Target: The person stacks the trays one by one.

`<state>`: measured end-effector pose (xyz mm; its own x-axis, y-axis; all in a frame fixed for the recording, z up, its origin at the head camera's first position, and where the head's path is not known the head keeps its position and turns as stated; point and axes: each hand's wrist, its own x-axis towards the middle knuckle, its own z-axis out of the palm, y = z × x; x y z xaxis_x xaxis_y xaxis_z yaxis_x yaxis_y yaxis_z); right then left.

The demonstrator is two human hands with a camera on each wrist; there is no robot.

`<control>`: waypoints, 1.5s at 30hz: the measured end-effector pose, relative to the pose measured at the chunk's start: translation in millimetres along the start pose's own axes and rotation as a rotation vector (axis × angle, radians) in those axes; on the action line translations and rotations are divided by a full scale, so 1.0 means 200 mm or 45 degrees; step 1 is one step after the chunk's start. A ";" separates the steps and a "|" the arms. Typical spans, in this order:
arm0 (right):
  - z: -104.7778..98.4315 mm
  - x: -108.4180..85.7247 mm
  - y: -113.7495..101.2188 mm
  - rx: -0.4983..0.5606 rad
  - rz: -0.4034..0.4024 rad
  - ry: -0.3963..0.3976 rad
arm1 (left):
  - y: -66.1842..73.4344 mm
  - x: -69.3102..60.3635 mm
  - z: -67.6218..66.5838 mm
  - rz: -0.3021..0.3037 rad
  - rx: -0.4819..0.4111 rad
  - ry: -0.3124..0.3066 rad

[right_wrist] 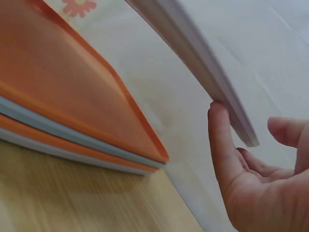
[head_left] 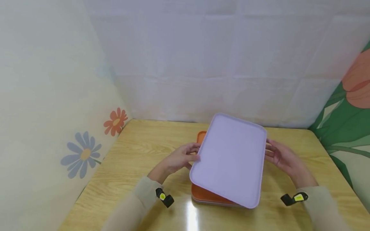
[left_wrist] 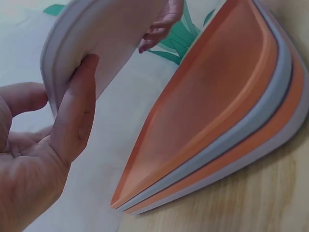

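Note:
A lavender tray point(head_left: 231, 157) is held up, tilted and turned, above a stack of trays. My left hand point(head_left: 180, 158) pinches its left edge, with the thumb at the rim and a finger point(left_wrist: 75, 108) against the underside. At the right edge, my right hand point(head_left: 284, 158) supports the tray with extended fingers point(right_wrist: 222, 140); its thumb stands apart from the tray. Below, an orange tray point(head_left: 206, 194) tops the stack. The wrist views show a grey-blue tray point(left_wrist: 251, 128), another orange tray point(left_wrist: 275, 128) and a pale bottom tray point(left_wrist: 289, 133) under it.
The stack sits on a wood-grain table point(head_left: 138, 147). A white cloth point(head_left: 202, 64) hangs behind the table's back edge. Flower-printed panels stand at the left point(head_left: 52, 96) and right point(head_left: 347, 128).

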<state>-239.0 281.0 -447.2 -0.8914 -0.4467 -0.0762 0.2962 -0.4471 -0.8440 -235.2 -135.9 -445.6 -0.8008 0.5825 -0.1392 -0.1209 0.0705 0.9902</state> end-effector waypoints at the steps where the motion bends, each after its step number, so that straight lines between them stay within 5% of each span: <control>1: 0.02 -0.01 0.02 -0.024 0.003 0.000 | 0.00 0.00 0.00 0.008 -0.009 0.024; 7: 0.13 -0.04 0.08 -0.172 0.033 0.060 | -0.03 -0.02 0.02 0.048 -0.072 0.124; 11: 0.17 -0.04 0.09 -0.238 0.077 0.169 | -0.05 -0.04 0.02 0.036 -0.088 0.134; 19: 0.18 -0.04 0.11 -0.253 0.063 0.232 | -0.08 -0.06 0.01 -0.037 -0.100 0.082; 23: 0.19 -0.04 0.13 -0.257 0.058 0.248 | -0.05 -0.05 0.00 -0.034 -0.096 0.060; 29: 0.17 -0.04 0.17 -0.285 0.075 0.196 | -0.03 -0.01 -0.02 0.008 -0.103 0.134; 45: 0.16 0.03 0.17 -0.515 0.179 0.245 | -0.09 0.04 -0.04 -0.099 -0.117 0.224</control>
<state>-223.8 238.9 -459.5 -0.9108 -0.3127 -0.2695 0.2953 -0.0375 -0.9547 -243.3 -139.5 -464.8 -0.8761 0.4274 -0.2232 -0.2328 0.0305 0.9720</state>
